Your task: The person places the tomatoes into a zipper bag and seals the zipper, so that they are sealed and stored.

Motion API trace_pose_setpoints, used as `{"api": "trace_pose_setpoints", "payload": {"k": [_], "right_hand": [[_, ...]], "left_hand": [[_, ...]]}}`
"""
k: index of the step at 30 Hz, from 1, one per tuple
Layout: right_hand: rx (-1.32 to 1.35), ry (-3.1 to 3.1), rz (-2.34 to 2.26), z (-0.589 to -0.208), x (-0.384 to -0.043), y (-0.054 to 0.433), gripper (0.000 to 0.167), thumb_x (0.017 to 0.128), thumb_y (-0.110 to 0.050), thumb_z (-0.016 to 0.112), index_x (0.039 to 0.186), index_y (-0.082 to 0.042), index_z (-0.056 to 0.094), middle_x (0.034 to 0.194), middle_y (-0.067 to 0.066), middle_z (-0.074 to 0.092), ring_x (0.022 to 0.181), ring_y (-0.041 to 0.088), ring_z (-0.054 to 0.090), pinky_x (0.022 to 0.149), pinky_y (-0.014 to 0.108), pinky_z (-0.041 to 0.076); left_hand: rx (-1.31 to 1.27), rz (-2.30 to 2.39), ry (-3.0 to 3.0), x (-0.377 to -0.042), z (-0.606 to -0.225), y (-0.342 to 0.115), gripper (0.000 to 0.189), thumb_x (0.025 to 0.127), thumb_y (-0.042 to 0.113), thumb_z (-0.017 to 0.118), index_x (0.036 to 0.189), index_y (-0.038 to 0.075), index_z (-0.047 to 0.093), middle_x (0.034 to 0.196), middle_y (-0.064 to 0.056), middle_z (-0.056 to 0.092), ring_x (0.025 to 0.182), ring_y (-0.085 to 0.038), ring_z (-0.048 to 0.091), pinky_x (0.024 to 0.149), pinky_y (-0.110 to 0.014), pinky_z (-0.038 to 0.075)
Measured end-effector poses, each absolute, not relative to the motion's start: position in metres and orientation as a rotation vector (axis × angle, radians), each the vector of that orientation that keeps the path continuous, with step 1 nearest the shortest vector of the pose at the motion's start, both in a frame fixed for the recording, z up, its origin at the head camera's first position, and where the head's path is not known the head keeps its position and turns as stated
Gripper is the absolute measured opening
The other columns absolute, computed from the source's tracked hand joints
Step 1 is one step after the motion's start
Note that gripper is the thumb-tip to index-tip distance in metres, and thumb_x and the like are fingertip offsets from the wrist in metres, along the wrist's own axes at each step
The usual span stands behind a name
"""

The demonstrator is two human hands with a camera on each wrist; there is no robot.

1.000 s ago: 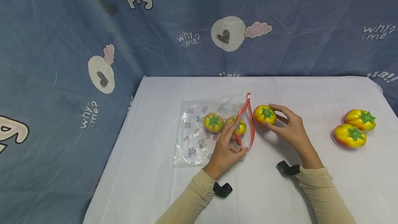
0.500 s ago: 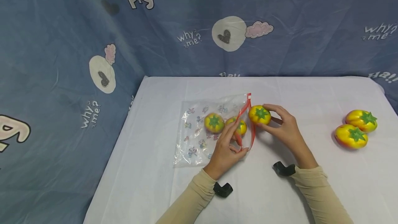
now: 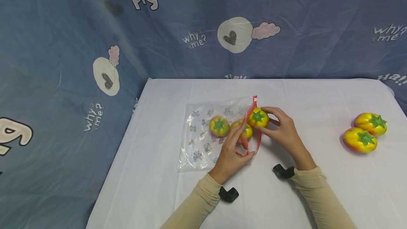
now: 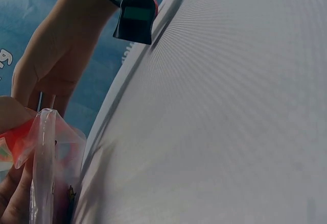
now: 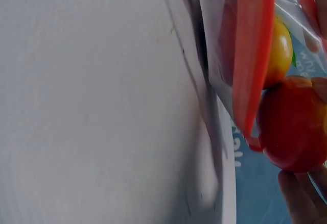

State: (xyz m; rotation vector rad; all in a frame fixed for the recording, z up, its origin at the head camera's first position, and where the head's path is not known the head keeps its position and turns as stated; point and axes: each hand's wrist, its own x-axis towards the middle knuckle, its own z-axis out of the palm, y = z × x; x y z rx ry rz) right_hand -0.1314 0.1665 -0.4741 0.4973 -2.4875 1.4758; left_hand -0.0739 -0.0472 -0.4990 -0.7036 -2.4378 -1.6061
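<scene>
A clear printed zip bag (image 3: 198, 140) with a red zip edge lies on the table, its mouth facing right. My left hand (image 3: 229, 156) grips the red edge between thumb and fingers and spreads the mouth. My right hand (image 3: 283, 130) holds a yellow-and-red toy fruit (image 3: 258, 117) with a green star-shaped leaf top, right at the bag's mouth. In the right wrist view this fruit (image 5: 291, 127) is next to the red rim (image 5: 251, 55) and appears to touch a fruit inside the bag. Two like fruits, one left (image 3: 219, 126) and one nearer the mouth (image 3: 247, 132), are inside.
Two more such toy fruits, a back one (image 3: 370, 123) and a front one (image 3: 360, 140), lie together on the right of the white-covered table (image 3: 305, 94). A blue printed cloth (image 3: 178, 56) hangs behind and to the left. A dark wrist device sits on each sleeve.
My right hand has moved left with the toy fruit, bringing it from just outside the red edge into the bag's mouth. The left hand keeps its grip on the bag.
</scene>
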Motion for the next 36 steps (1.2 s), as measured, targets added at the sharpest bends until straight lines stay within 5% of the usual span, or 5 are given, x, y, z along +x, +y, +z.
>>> {"api": "trace_pose_setpoints", "payload": {"k": [15, 19, 25, 32, 36], "right_hand": [[0.485, -2.507, 1.416, -0.478, -0.138, 0.147, 0.068, 0.077, -0.004, 0.090, 0.137, 0.000, 0.059, 0.135, 0.019, 0.063, 0.123, 0.034, 0.061, 0.091, 0.050, 0.062], [0.468, -2.498, 1.516, -0.477, -0.138, 0.151, 0.062, 0.083, -0.004, 0.085, 0.139, -0.001, 0.059, 0.139, 0.019, 0.062, 0.127, 0.035, 0.060, 0.096, 0.043, 0.060], [0.325, -2.460, 1.739, -0.477, -0.137, 0.157, 0.049, 0.090, -0.009, 0.080, 0.135, -0.001, 0.065, 0.138, 0.018, 0.065, 0.126, 0.023, 0.062, 0.095, 0.015, 0.055], [0.340, -2.491, 1.584, -0.479, -0.137, 0.147, 0.051, 0.087, -0.008, 0.083, 0.134, 0.000, 0.065, 0.133, 0.021, 0.066, 0.121, 0.040, 0.066, 0.094, 0.051, 0.060], [0.369, -2.504, 1.577, -0.478, -0.137, 0.149, 0.050, 0.088, -0.008, 0.081, 0.135, -0.001, 0.065, 0.134, 0.021, 0.066, 0.121, 0.041, 0.066, 0.093, 0.053, 0.061]], "left_hand": [[-0.693, -1.597, -2.424, -0.074, -0.498, -0.047, 0.096, 0.079, 0.003, 0.087, 0.160, 0.012, 0.037, 0.154, -0.007, 0.045, 0.098, -0.019, 0.060, 0.064, -0.013, 0.060], [-0.687, -1.600, -2.431, -0.074, -0.499, -0.047, 0.096, 0.079, 0.003, 0.087, 0.160, 0.012, 0.037, 0.155, -0.006, 0.044, 0.099, -0.018, 0.059, 0.065, -0.014, 0.060], [-0.678, -1.610, -2.445, -0.074, -0.498, -0.047, 0.097, 0.079, 0.002, 0.088, 0.160, 0.012, 0.037, 0.155, -0.006, 0.045, 0.099, -0.018, 0.059, 0.065, -0.014, 0.061], [-0.669, -1.617, -2.439, -0.074, -0.500, -0.046, 0.097, 0.078, 0.001, 0.088, 0.160, 0.012, 0.037, 0.156, -0.005, 0.044, 0.098, -0.018, 0.059, 0.065, -0.014, 0.060], [-0.674, -1.606, -2.436, -0.073, -0.499, -0.046, 0.095, 0.078, 0.002, 0.088, 0.159, 0.011, 0.038, 0.156, -0.007, 0.043, 0.098, -0.019, 0.059, 0.065, -0.013, 0.060]]}}
